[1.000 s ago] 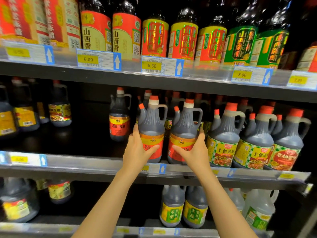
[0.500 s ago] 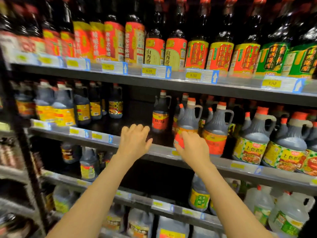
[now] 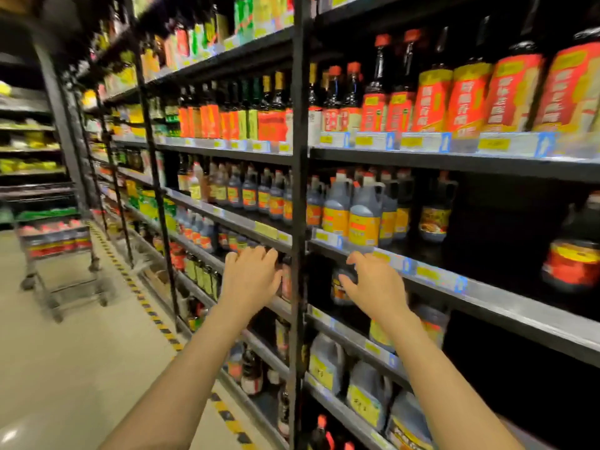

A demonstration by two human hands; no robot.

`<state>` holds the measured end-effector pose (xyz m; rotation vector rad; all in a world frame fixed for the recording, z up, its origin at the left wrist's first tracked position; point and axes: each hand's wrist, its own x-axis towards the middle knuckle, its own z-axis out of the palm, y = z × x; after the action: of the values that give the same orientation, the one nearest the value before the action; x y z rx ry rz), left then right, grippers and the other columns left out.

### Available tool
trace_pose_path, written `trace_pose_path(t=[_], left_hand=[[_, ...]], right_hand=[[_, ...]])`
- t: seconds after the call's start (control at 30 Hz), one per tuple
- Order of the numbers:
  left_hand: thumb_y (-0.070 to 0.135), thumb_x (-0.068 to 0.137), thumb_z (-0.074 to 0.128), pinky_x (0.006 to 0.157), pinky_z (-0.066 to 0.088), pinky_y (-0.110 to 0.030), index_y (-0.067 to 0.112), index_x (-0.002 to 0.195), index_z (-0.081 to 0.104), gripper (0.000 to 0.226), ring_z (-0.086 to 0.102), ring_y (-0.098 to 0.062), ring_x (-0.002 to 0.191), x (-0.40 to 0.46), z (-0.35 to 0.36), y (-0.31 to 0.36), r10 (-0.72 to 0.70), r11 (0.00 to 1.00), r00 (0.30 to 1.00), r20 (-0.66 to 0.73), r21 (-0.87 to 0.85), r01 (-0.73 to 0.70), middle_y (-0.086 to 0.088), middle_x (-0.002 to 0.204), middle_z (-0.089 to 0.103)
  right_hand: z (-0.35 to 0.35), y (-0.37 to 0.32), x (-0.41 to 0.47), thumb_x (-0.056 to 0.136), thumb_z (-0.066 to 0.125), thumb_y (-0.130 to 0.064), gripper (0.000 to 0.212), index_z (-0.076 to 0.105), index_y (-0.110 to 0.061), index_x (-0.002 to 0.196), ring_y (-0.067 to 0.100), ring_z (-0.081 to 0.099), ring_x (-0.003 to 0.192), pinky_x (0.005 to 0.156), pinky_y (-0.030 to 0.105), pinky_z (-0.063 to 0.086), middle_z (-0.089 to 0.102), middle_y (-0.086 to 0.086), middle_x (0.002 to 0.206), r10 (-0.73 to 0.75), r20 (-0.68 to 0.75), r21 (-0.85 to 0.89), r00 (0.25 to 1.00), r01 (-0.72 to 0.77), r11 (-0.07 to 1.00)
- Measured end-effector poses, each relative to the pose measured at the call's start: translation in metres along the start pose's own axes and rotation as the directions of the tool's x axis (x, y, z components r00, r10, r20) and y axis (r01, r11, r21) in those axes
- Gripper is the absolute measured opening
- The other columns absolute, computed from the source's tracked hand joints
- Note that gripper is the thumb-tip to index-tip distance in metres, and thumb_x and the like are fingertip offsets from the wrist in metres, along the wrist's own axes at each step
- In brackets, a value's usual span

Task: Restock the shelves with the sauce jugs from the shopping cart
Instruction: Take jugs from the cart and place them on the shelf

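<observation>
Blurred throughout, so no brand or price legible on any label. Left hand [image 3: 251, 277] raised in front of the black upright post [image 3: 297, 222], fingers spread loosely, holding nothing. Right hand [image 3: 373, 285] raised before the edge of the middle shelf [image 3: 487, 297], fingers relaxed and slightly bent, also holding nothing (whether the fingertips touch the shelf edge: cannot tell). Sauce jugs [image 3: 363, 212] with yellow-orange labels standing upright on that shelf just above the right hand, grey bodies, pale caps, characters smeared beyond reading. Further right, a lone dark jug [image 3: 435, 209] with a picture label, and a red-labelled jug [image 3: 573, 251] partly cut off at the frame edge. Tall bottles [image 3: 467, 95] with red and yellow wrappers on the shelf above, printing unreadable. Yellow price tags [image 3: 493, 144] along the shelf rails, figures too soft to make out. Shopping cart [image 3: 55, 245] well apart at far left on the aisle floor, loaded with red-labelled goods, details lost in blur. Lower shelves mostly hidden behind both forearms.
</observation>
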<state>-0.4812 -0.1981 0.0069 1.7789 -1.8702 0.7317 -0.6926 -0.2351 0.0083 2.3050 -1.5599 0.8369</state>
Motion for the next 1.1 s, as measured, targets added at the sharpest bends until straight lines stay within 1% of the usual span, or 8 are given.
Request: trace_pose_path(t=[0.27,0.43,0.53,0.63,0.7,0.8,0.97,1.1], left_hand=[[0.039,0.096,0.037,0.088,0.038,-0.038,0.02,0.128,0.044,0.037,0.05,-0.023,0.112,-0.05,-0.007,-0.209,-0.284,0.933,0.954,0.093,0.255,0.253,-0.001,0.119,0.054],[0.027,0.079,0.067,0.071,0.045,-0.044,0.009,0.103,0.064,0.03,0.063,-0.033,0.084,-0.072,0.003,-0.304,-0.407,0.883,0.911,0.068,0.286,0.373,-0.011,0.092,0.065],[0.03,0.083,0.061,0.071,0.043,-0.04,0.011,0.103,0.063,0.028,0.062,-0.031,0.087,-0.074,0.015,-0.356,-0.487,0.83,0.872,0.054,0.34,0.443,-0.009,0.092,0.065],[0.03,0.072,0.064,0.058,0.047,-0.038,0.013,0.082,0.065,0.019,0.064,-0.028,0.065,-0.07,0.04,-0.416,-0.538,0.776,0.843,0.013,0.399,0.489,-0.006,0.072,0.064],[0.028,0.071,0.073,0.064,0.048,-0.04,0.013,0.088,0.066,0.024,0.065,-0.028,0.071,-0.059,0.057,-0.457,-0.577,0.755,0.816,0.017,0.393,0.526,-0.007,0.079,0.066],[0.034,0.087,0.055,0.082,0.041,-0.039,0.016,0.113,0.058,0.031,0.059,-0.028,0.098,-0.029,0.079,-0.514,-0.614,0.713,0.789,0.004,0.432,0.553,-0.004,0.107,0.062],[0.031,0.078,0.067,0.065,0.041,-0.035,0.014,0.093,0.065,0.022,0.061,-0.027,0.077,0.021,0.124,-0.608,-0.604,0.714,0.797,-0.013,0.437,0.547,-0.004,0.087,0.066],[0.036,0.094,0.043,0.084,0.036,-0.033,0.019,0.118,0.052,0.031,0.052,-0.021,0.105,0.051,0.16,-0.676,-0.622,0.689,0.782,-0.026,0.456,0.563,0.0,0.114,0.057]], right_hand=[[0.097,-0.198,0.071,0.093,0.048,-0.041,0.033,0.052,-0.018,0.116,0.021,0.059,0.098,0.067,0.03,0.045,0.061,0.0,0.105,-0.277,0.044,0.142,0.96,0.269,0.953],[0.152,-0.299,0.112,0.093,0.044,-0.042,0.038,0.05,-0.02,0.124,0.022,0.057,0.106,0.083,0.035,0.042,0.06,0.0,0.113,-0.407,0.065,0.181,0.911,0.39,0.903],[0.187,-0.352,0.141,0.094,0.044,-0.041,0.036,0.05,-0.019,0.122,0.022,0.054,0.112,0.09,0.037,0.04,0.059,0.0,0.117,-0.458,0.092,0.245,0.884,0.426,0.871],[0.227,-0.401,0.177,0.093,0.045,-0.042,0.039,0.048,-0.019,0.124,0.022,0.054,0.111,0.089,0.037,0.041,0.059,0.001,0.117,-0.528,0.106,0.278,0.843,0.484,0.829],[0.257,-0.432,0.209,0.093,0.044,-0.042,0.036,0.05,-0.022,0.122,0.021,0.055,0.11,0.089,0.038,0.04,0.06,-0.001,0.117,-0.559,0.097,0.32,0.824,0.506,0.801],[0.3,-0.48,0.262,0.092,0.044,-0.04,0.028,0.052,-0.022,0.112,0.021,0.056,0.106,0.088,0.038,0.04,0.061,-0.002,0.111,-0.578,0.1,0.349,0.81,0.515,0.783],[0.368,-0.544,0.347,0.091,0.043,-0.042,0.03,0.051,-0.021,0.112,0.022,0.055,0.104,0.083,0.035,0.037,0.059,-0.003,0.105,-0.616,0.083,0.376,0.784,0.548,0.747],[0.417,-0.59,0.401,0.091,0.045,-0.04,0.034,0.052,-0.023,0.119,0.018,0.053,0.112,0.089,0.035,0.037,0.059,-0.004,0.116,-0.624,0.101,0.426,0.775,0.533,0.731]])
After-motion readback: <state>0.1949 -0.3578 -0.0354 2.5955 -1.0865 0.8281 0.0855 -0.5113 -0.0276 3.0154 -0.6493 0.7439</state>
